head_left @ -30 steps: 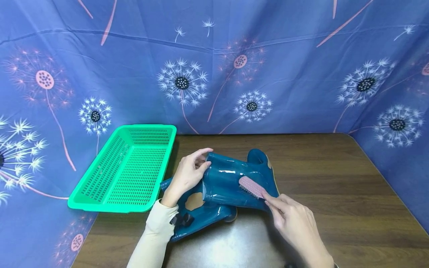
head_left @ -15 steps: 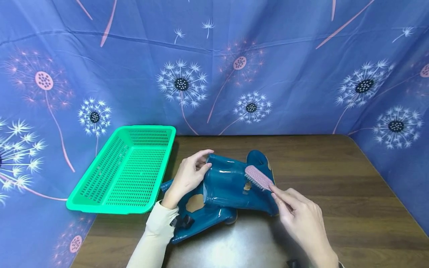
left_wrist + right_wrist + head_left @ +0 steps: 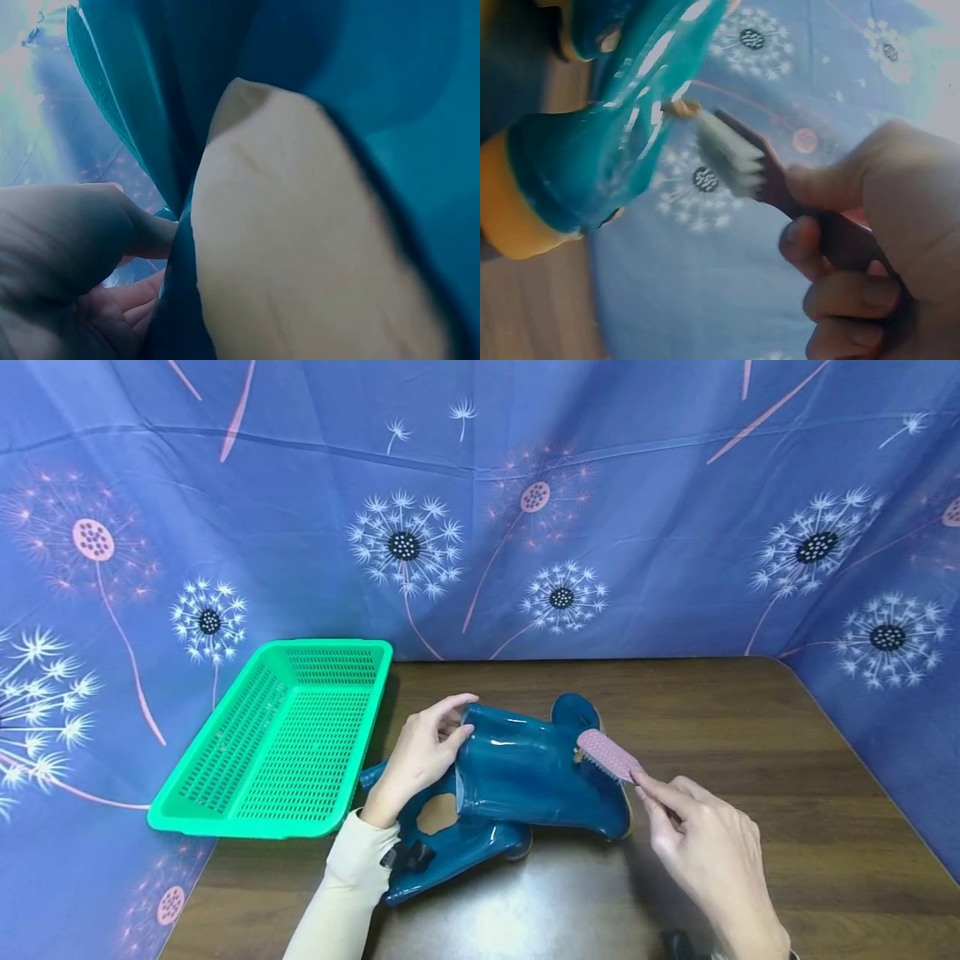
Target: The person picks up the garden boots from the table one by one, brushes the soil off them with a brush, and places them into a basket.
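Note:
A glossy teal rubber boot lies on its side in the head view, its shaft opening toward the left. At that opening my left hand pinches the rim between thumb and fingers. My right hand grips the handle of a pink brush with pale bristles. The brush's far end is by the boot's ankle, beside a small brown clump; contact with the boot is unclear. Partly under the first boot and my left forearm lies a second teal boot, with a tan patch.
A green perforated plastic basket stands at the left of the wooden table. Behind and beside the table hangs a blue cloth with a dandelion print.
My right hand has drawn the brush rightward along the boot, from the shaft to the ankle. A brown spot seen mid-shaft half a second ago now shows by the brush end. My left hand stays put.

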A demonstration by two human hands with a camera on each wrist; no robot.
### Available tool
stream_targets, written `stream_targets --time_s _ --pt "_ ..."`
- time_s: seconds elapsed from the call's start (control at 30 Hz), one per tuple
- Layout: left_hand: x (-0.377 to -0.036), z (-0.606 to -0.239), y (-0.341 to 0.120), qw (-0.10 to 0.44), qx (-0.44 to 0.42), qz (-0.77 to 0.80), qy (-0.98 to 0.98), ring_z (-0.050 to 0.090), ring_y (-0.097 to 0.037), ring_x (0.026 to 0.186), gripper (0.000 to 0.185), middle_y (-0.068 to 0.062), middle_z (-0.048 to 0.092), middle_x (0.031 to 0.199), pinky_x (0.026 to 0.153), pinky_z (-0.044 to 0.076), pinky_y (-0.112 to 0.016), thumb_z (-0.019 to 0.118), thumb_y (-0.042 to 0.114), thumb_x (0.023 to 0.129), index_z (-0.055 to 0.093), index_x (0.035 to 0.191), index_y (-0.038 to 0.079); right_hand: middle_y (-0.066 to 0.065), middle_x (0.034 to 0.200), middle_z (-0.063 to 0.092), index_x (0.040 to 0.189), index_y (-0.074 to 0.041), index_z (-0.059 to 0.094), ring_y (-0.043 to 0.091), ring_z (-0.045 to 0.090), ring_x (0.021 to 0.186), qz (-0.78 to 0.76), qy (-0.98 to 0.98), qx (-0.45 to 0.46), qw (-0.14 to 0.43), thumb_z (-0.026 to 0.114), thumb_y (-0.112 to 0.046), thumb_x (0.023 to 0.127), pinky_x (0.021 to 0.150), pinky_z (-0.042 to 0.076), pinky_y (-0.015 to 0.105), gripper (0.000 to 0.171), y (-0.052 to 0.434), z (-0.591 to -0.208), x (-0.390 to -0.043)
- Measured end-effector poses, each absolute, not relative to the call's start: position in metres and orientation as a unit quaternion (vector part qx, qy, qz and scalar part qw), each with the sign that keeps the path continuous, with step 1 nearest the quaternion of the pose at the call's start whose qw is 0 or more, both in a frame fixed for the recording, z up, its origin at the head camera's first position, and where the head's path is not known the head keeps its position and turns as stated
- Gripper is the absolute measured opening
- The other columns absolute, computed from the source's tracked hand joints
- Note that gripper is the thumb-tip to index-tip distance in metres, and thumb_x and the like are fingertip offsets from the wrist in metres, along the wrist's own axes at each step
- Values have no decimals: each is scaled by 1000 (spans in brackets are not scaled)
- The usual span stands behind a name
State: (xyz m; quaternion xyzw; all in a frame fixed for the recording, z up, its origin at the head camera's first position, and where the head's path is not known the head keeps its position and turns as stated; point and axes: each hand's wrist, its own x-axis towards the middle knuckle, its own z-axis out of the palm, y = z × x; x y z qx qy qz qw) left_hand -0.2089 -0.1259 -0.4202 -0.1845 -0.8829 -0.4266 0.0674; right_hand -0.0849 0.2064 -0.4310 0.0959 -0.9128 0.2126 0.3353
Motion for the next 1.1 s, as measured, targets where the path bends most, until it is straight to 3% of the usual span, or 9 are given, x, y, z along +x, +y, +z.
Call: stream_targets --time_s 0.13,0.23,0.33,0.43,0.6,0.77,0.93,1.0,1.1 --pt "-208 -420 -127 67 -180 -430 -882 68 -15 81 43 -3 74 97 73 56 -33 71 10 103 66 143 23 -20 69 53 110 -23 87 -10 23 56 235 -899 127 347 85 -10 83 46 19 18 30 197 -433 -85" --pt "-208 -420 -127 64 -182 -427 -883 68 -15 82 43 -2 74 98 74 57 -32 70 11 103 66 144 23 -20 67 46 111 -23 86 -9 23 55 245 -905 140 319 86 -10 83 46 18 16 31 194 -441 -82" --pt "-209 -421 -127 63 -184 -426 -884 68 -15 83 43 -3 74 99 76 57 -33 70 11 103 65 144 22 -19 65 41 111 -27 86 -6 25 54 238 -924 113 278 86 -12 85 46 20 19 30 202 -445 -77" --pt "-209 -422 -127 65 -183 -425 -884 68 -16 84 43 -3 74 99 77 58 -34 70 10 103 66 144 23 -18 66 49 110 -29 86 -2 29 55 222 -940 62 252 84 -16 88 47 24 25 26 218 -443 -73" --pt "-208 -421 -129 68 -180 -424 -885 70 -16 85 43 -3 75 100 77 58 -35 70 11 103 66 144 23 -14 64 49 112 -25 86 -1 28 54 214 -935 0 282 80 -19 92 49 25 31 22 233 -437 -70" --pt "-208 -421 -130 70 -179 -424 -885 70 -16 85 42 -3 75 100 76 58 -35 70 11 103 66 143 23 -17 66 49 113 -21 86 -9 23 54 243 -911 53 330 82 -11 88 48 21 23 27 218 -442 -74" --pt "-208 -422 -129 68 -181 -428 -883 70 -16 85 43 -3 75 101 76 58 -34 70 11 103 66 144 22 -20 66 42 114 -25 86 -7 23 55 239 -919 99 298 85 -12 86 47 19 19 31 209 -452 -76" --pt "-208 -422 -128 65 -183 -428 -883 70 -16 85 43 -3 76 101 76 58 -34 70 11 103 65 144 23 -18 64 39 114 -26 85 -4 23 54 229 -927 70 289 84 -14 88 47 20 22 29 214 -453 -74" --pt "-209 -420 -128 64 -183 -427 -883 70 -16 85 43 -3 75 101 77 59 -34 70 11 103 66 144 24 -12 64 47 113 -23 85 1 28 54 219 -931 8 291 79 -17 92 48 25 29 23 226 -450 -73"
